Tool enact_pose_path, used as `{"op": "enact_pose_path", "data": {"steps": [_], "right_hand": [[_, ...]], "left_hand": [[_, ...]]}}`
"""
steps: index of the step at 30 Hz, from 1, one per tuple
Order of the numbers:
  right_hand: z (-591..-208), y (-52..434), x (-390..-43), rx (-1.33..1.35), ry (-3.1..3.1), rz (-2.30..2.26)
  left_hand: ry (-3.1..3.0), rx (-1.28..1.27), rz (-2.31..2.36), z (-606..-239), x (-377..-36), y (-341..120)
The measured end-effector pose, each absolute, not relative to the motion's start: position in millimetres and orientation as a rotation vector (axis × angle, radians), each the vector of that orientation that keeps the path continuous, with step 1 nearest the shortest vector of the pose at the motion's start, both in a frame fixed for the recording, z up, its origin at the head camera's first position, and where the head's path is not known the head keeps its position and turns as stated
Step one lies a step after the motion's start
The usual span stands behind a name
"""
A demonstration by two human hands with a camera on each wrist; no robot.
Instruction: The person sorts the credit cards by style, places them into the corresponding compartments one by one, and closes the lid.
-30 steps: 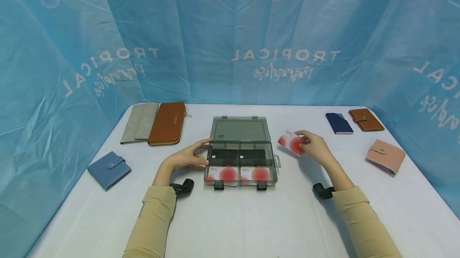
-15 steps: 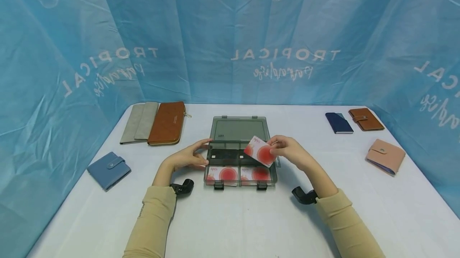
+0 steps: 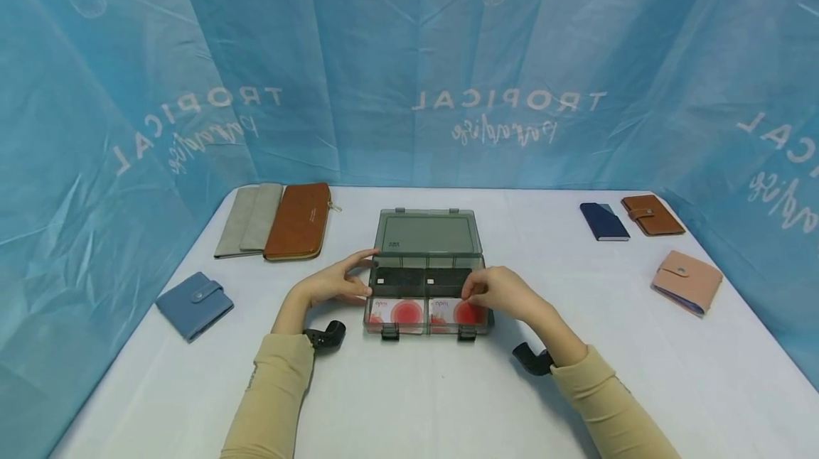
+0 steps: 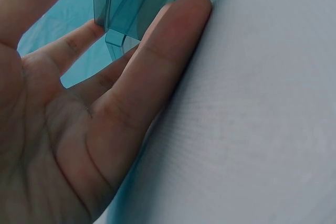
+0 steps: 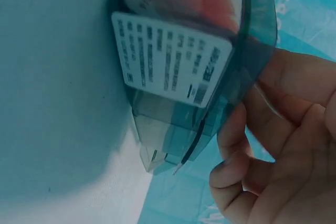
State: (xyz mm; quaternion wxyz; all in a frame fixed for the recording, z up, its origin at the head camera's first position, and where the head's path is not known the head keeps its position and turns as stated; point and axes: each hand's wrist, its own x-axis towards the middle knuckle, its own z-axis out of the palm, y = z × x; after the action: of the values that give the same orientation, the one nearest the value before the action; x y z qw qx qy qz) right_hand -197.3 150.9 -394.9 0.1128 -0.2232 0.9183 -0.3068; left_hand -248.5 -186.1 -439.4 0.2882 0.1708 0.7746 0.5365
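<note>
R hand [image 3: 505, 294] over the near-right compartment of the clear smoky box [image 3: 427, 271], fingertips curled down onto a red-and-white card [image 3: 456, 312] lying there; looks like a light pinch on the card's far edge, though whether fingers actually clamp it can't be told for sure from the head view. Wrist view shows the card's printed back [image 5: 170, 61] through the box wall, fingers [image 5: 236, 129] just beside the box's edge. L hand [image 3: 335, 281] flat and relaxed, straight fingers [image 4: 157, 51] resting against the box's left wall, holding nothing, just steadying.

Card: thin, stiff plastic, v. light, prob. slick; best taken by the edges w/ thumb + forefinger, since flat in a compartment gives little to get under. Box: rigid, light, lid [image 3: 427, 230] open and laid back; likely to slide on the cloth w/o the bracing hand. Second like card [image 3: 397, 311] in near-left compartment; dark inserts in the far row.

Further out on the white surface [image 3: 409, 402]: grey wallet [image 3: 249, 219] and long brown wallet [image 3: 298, 221] far left, blue snap wallet [image 3: 194, 299] near left; navy wallet [image 3: 603, 221], small brown wallet [image 3: 651, 214], pink wallet [image 3: 686, 280] at right. Blue printed backdrop behind.
</note>
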Motion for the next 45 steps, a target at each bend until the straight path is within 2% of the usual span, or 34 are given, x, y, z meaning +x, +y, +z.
{"op": "enact_pose_path", "data": {"steps": [8, 12, 17, 22, 29, 33, 37, 41, 45], "right_hand": [[-395, 147, -198, -0.736, 2.815, -0.66], [-397, 153, -204, -0.718, 2.769, -0.835], [-398, 170, -239, -0.435, 2.604, -1.299], [-410, 182, -284, -0.107, 2.314, -1.454], [-425, 178, -316, 0.007, 2.038, -1.657], [-417, 177, -314, -0.124, 2.023, -1.827], [-401, 179, -296, -0.423, 2.089, -1.951], [-386, 186, -257, -0.812, 2.179, -1.898], [-383, 189, -213, -1.151, 2.399, -1.472]], "left_hand": [[2.07, 0.448, 1.433, -438, -249, -187], [2.064, 0.453, 1.441, -439, -248, -187], [1.996, 0.45, 1.504, -439, -249, -185], [1.993, 0.418, 1.502, -438, -248, -183], [2.03, 0.398, 1.466, -441, -250, -186], [2.004, 0.421, 1.493, -441, -250, -186], [1.943, 0.437, 1.527, -441, -248, -189], [1.82, 0.461, 1.623, -437, -247, -199], [1.878, 0.551, 1.74, -421, -243, -210]]}}
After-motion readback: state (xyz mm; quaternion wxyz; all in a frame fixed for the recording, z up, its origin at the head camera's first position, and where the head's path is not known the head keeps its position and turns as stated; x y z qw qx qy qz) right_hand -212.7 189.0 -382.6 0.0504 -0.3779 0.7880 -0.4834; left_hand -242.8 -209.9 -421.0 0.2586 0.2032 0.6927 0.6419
